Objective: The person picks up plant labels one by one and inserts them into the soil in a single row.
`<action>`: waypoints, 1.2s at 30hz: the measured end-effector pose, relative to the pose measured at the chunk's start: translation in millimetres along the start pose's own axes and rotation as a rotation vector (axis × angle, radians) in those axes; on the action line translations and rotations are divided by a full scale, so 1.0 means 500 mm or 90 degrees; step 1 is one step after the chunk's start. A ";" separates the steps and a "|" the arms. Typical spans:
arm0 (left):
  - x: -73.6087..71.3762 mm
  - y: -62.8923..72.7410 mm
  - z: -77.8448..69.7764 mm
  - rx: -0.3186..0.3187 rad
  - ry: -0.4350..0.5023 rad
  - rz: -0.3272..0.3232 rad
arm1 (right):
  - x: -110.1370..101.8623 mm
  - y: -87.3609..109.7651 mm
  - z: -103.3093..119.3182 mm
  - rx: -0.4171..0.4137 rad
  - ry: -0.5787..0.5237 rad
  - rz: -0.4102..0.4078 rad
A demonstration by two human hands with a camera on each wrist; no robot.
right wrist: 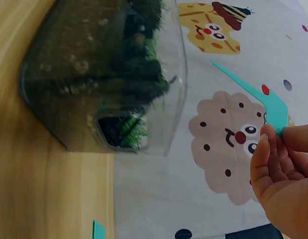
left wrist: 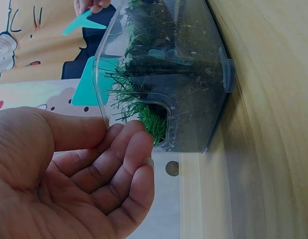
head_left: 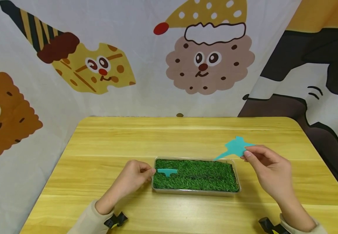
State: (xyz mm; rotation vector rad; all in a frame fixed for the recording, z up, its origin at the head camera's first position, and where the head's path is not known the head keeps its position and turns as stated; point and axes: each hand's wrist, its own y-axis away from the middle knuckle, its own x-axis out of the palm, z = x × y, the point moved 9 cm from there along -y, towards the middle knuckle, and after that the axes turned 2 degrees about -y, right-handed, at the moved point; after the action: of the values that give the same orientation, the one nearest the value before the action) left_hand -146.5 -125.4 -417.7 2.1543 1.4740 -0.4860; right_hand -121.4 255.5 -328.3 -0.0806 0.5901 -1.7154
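Backdrop: white cartoon-printed cloth (head_left: 145,100). Below it, light wood-grain surface (head_left: 113,136). On that, clear plastic rectangular box (head_left: 195,193), green artificial grass (head_left: 204,170) inside. Right hand (head_left: 274,177) raised near box's right end, thumb and fingertips pinching flat teal angular piece with pointed stem (head_left: 237,148). Left hand (head_left: 134,177) pinches box rim, left end. Smaller in view: flat teal T-shaped piece (head_left: 167,171), stem down in grass, left end.

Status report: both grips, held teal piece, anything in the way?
Left grip pinching clear box. Right grip holding teal piece, off the grass. Possible obstacle: second teal piece, in grass, left end.
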 end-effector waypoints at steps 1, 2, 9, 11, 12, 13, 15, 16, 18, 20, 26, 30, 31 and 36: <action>0.000 0.000 0.000 0.000 0.000 0.000 | 0.004 0.001 0.002 -0.012 0.006 0.002; 0.001 0.000 0.001 -0.002 0.000 0.000 | 0.008 0.003 0.004 -0.025 0.013 0.005; 0.000 -0.001 0.002 -0.002 -0.005 -0.004 | 0.041 0.014 0.018 -0.107 0.014 0.030; 0.000 -0.001 0.001 -0.002 -0.006 -0.003 | 0.051 0.016 0.019 -0.119 0.013 0.047; 0.000 -0.001 0.001 -0.002 -0.006 -0.003 | 0.056 0.017 0.019 -0.121 0.012 0.056; 0.000 -0.001 0.001 -0.003 -0.006 -0.003 | 0.060 0.018 0.019 -0.123 0.013 0.064; -0.001 -0.002 0.002 -0.005 -0.007 -0.003 | 0.069 0.020 0.018 -0.131 0.018 0.076; -0.001 -0.002 0.001 -0.004 -0.007 -0.003 | 0.074 0.022 0.017 -0.135 0.017 0.081; -0.001 -0.002 0.000 -0.001 -0.007 -0.003 | 0.083 0.026 0.015 -0.141 0.024 0.092; -0.001 -0.002 -0.001 0.003 -0.008 -0.003 | 0.092 0.029 0.013 -0.146 0.029 0.104; -0.001 -0.002 -0.004 0.011 -0.004 0.000 | 0.115 0.036 0.014 -0.169 0.047 0.140; -0.001 -0.002 -0.003 0.006 -0.002 0.002 | 0.127 0.040 0.015 -0.183 0.064 0.151; 0.000 -0.002 -0.002 0.006 -0.002 0.002 | 0.130 0.041 0.015 -0.184 0.063 0.154; 0.000 -0.002 -0.001 0.007 -0.005 0.003 | 0.140 0.046 0.015 -0.195 0.058 0.162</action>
State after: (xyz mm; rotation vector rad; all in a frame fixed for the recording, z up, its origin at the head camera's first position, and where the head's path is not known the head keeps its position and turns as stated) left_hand -147.6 -124.9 -417.4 2.1610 1.4646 -0.5012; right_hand -115.0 184.8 -349.8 -0.1377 0.8900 -1.3786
